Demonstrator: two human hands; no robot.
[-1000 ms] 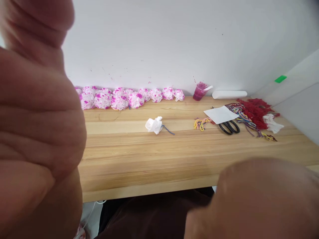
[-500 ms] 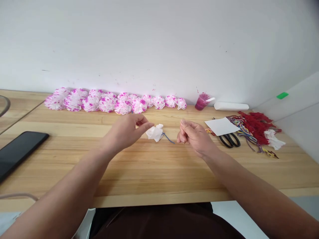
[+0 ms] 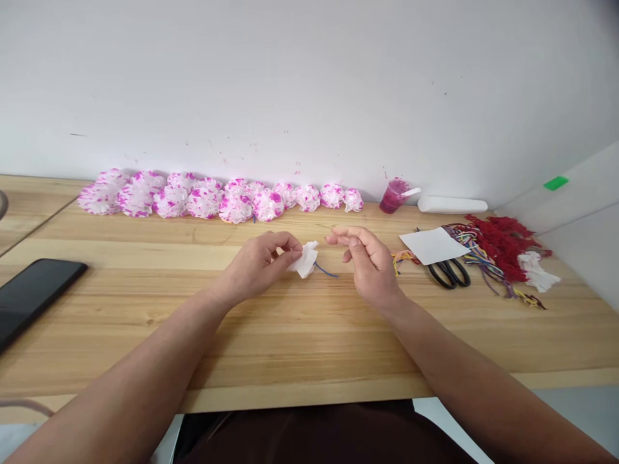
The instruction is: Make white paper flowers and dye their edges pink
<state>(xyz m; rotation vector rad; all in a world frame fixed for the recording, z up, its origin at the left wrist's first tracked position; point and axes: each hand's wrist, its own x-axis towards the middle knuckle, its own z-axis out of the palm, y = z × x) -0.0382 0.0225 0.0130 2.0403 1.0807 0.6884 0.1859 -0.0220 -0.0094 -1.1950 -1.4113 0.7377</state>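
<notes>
A small crumpled piece of white tissue paper (image 3: 305, 260) is pinched between the thumb and fingers of my left hand (image 3: 264, 264), just above the wooden table. From its right side a short blue string (image 3: 327, 271) sticks out. My right hand (image 3: 370, 261) hovers to the right of the string, apart from it, with its fingers partly stretched out and nothing visible in them. Along the wall stands a row of white tissue paper flowers (image 3: 235, 205) with magenta spots.
At the right lie black-handled scissors (image 3: 449, 274) under a white card (image 3: 434, 245), colourful strings (image 3: 483, 258), and a red crumpled heap (image 3: 505, 241). A cup of magenta liquid (image 3: 393, 197) and a white roll (image 3: 452, 205) sit by the wall. A phone (image 3: 39, 296) rests at the left.
My left hand has moved right and now pinches the tissue paper, which it was beside before. My right hand has loosened from a closed shape, its fingers stretching out.
</notes>
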